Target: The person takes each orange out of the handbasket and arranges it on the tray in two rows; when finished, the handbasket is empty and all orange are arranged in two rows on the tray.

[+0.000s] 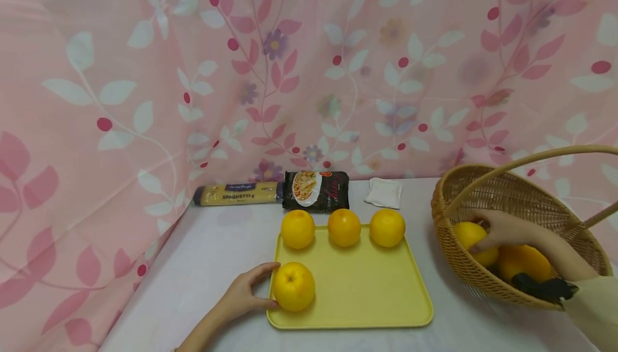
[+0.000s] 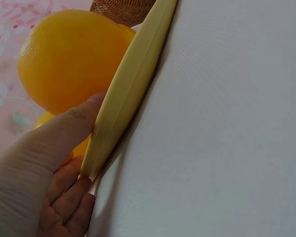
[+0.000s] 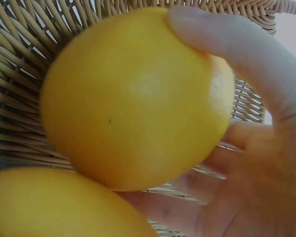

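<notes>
My left hand (image 1: 243, 293) is at the left edge of a yellow tray (image 1: 372, 287), thumb and index finger spread either side of an orange (image 1: 294, 286). In the left wrist view its thumb lies over the tray's rim (image 2: 130, 89), beside the orange (image 2: 74, 59), while other fingers bend along the outer edge. Over in a wicker basket (image 1: 449, 258), my right hand (image 1: 502, 228) grips another orange (image 3: 138, 103), thumb on top and fingers beneath. Next to that one lies a further yellow-orange fruit (image 1: 523, 262). Three oranges (image 1: 344, 227) form a row along the tray's far side.
Behind the tray lie a spaghetti pack (image 1: 241, 193), a black food packet (image 1: 316, 191) and a small white packet (image 1: 384, 193). The basket's tall handle (image 1: 531, 156) arches above the right arm. A pink floral curtain (image 1: 309, 73) hangs at the back of the white table (image 1: 193, 266).
</notes>
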